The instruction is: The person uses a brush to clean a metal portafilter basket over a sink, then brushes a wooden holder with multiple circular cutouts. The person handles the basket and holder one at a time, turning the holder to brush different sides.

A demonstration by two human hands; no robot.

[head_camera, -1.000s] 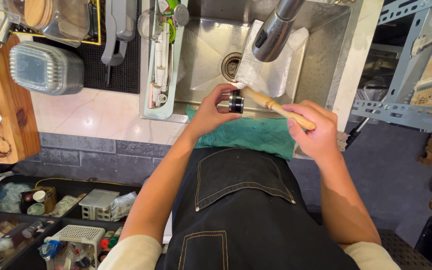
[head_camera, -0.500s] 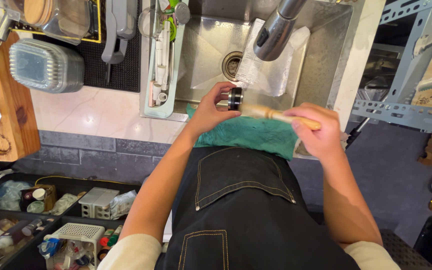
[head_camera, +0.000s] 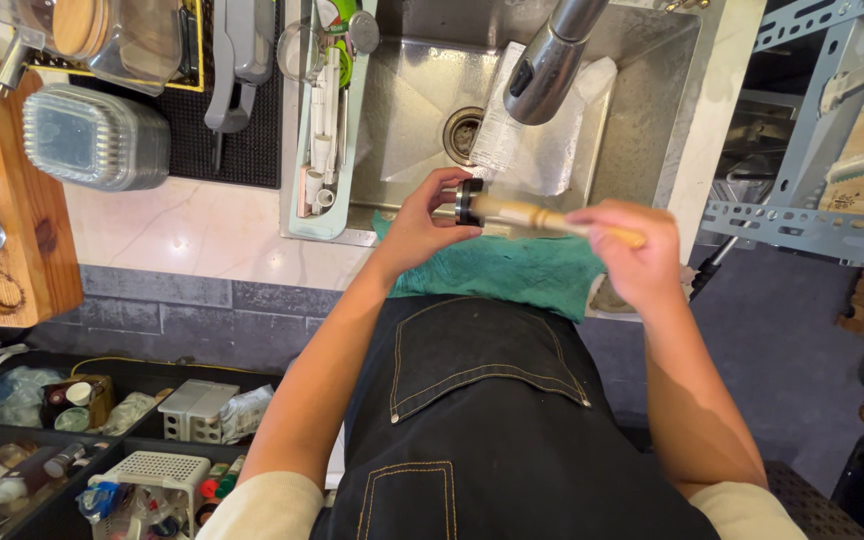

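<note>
Head view, left hand: the left hand (head_camera: 417, 225) sits just above the frame's centre, fingers curled and pinching a small dark round piece (head_camera: 469, 201) by its rim, probably so its open face stays turned toward the brush.
Head view, right hand: the right hand (head_camera: 632, 250), right of centre, is closed in a fist around the brush handle (head_camera: 552, 218), a pale wooden stick running leftward until its tip meets the round piece; the hand is blurred.
Where the piece is: held in the air over the near edge of the steel sink (head_camera: 402, 110), below the faucet (head_camera: 552, 60), likely so anything loosened falls into the basin.
Below the hands: a teal towel (head_camera: 512, 275) is draped over the counter edge against the dark apron (head_camera: 482, 400).
Beside the sink: a pale green caddy (head_camera: 302, 215) of small tools hugs its left wall; a clear lidded container (head_camera: 92, 135) lies on a black mat at upper left.
In the basin: a crumpled clear bag (head_camera: 542, 150) lies by the drain.
Against the earlier frames: the handle now lies flatter, nearly level across the frame, and the right hand has drifted right; the left hand's pinch and the piece's spot over the sink edge are unchanged.
</note>
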